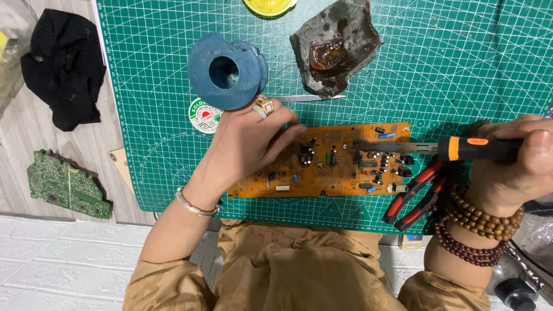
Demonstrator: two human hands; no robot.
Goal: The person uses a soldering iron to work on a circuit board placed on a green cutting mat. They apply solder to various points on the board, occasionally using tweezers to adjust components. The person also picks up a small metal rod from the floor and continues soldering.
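Across the middle of the green cutting mat (pixel 461 69) lies the orange circuit board (pixel 328 164), its long axis running left to right, component side up. The left hand (pixel 247 141) rests on the board's left end, fingers spread flat and pressing it to the surface — an open hand closed around nothing. The right hand (pixel 512 158) comes in from the right edge, its grip wrapped shut on the black-and-orange handle of a soldering iron (pixel 449 148). The iron lies almost level and parallel to the board's length, its metal tip pointing left and sitting over the cluster of parts in the board's right half — so the work spot lies to the left of the right hand, between the two hands. Red-handled pliers (pixel 415 193) lie just off the board's right end, under the iron.
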